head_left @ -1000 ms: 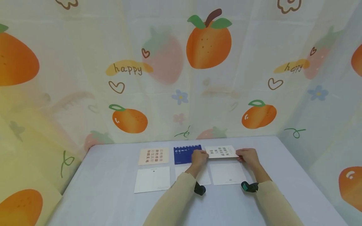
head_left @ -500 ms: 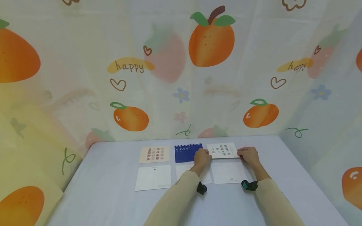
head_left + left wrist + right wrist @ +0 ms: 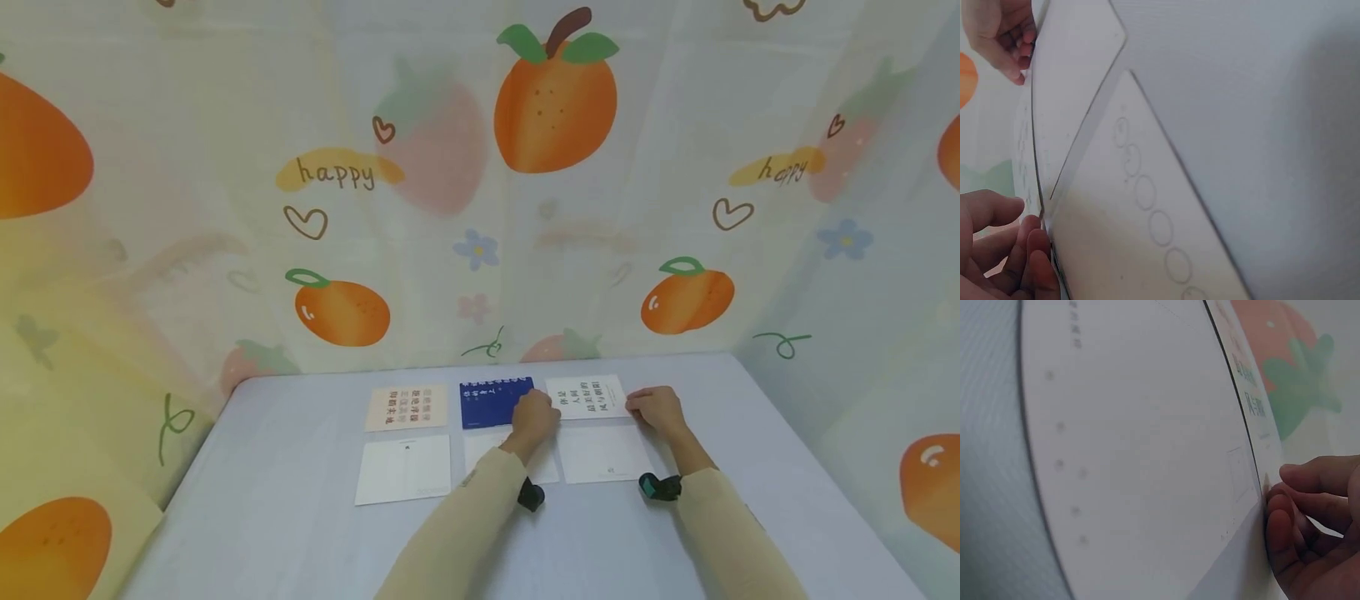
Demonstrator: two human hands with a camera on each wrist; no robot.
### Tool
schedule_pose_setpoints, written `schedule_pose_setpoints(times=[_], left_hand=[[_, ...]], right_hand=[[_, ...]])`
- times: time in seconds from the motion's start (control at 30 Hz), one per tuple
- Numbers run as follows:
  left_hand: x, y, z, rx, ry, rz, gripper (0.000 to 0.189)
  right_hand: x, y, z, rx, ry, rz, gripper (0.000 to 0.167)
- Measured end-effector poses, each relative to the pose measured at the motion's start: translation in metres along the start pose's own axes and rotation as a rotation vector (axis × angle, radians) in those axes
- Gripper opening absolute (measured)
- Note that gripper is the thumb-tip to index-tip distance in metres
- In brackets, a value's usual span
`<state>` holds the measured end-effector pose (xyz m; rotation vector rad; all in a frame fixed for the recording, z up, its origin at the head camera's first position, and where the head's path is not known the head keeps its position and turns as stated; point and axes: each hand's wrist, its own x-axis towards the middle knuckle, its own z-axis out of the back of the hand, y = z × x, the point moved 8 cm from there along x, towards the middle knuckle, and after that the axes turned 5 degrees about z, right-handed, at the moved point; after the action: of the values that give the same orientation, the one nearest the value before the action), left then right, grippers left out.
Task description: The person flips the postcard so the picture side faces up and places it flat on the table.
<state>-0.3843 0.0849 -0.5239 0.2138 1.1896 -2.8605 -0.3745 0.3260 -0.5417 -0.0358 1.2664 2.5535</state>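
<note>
A white postcard with dark printed characters lies at the right end of the back row, almost flat on the table. My left hand pinches its left edge near the front corner, and my right hand pinches the right edge. In the right wrist view, the thumb and fingers of the right hand meet at the card's corner. In the left wrist view, the left hand has thumb and fingertips at the card's edge. A blue postcard is next to the left hand, which partly covers its right side.
A cream postcard with printed characters lies at the back left. Three blank-looking white cards form the front row: a left card, a middle card partly hidden by my left arm, and a right card. A fruit-print curtain hangs behind the table.
The white printed postcard has gone down from a raised, tilted position to lie nearly flat beside the blue one. Both hands have stayed at its sides.
</note>
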Motion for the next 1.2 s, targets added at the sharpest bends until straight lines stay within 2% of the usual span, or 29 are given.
schedule_pose_setpoints(times=[0.27,0.47,0.73,0.97,1.2], left_hand=[[-0.002,0.006,0.016,-0.082,-0.043,0.008,0.02],[-0.004,0.004,0.033,-0.108,-0.058,-0.022,0.018],[-0.019,0.014,0.053,-0.105,0.053,-0.023,0.028],[-0.033,0.029,0.075,-0.138,0.098,-0.031,0.027],[-0.056,0.04,0.083,-0.216,0.209,-0.096,0.029]], right_hand=[[0.004,0.005,-0.004,0.043,0.0,0.013,0.034],[0.0,0.018,-0.005,0.072,-0.013,0.031,0.036],[-0.019,0.044,-0.017,0.106,0.065,0.082,0.038],[-0.038,0.066,-0.028,0.121,0.116,0.137,0.037],[-0.062,0.076,-0.039,0.135,0.163,0.179,0.037]])
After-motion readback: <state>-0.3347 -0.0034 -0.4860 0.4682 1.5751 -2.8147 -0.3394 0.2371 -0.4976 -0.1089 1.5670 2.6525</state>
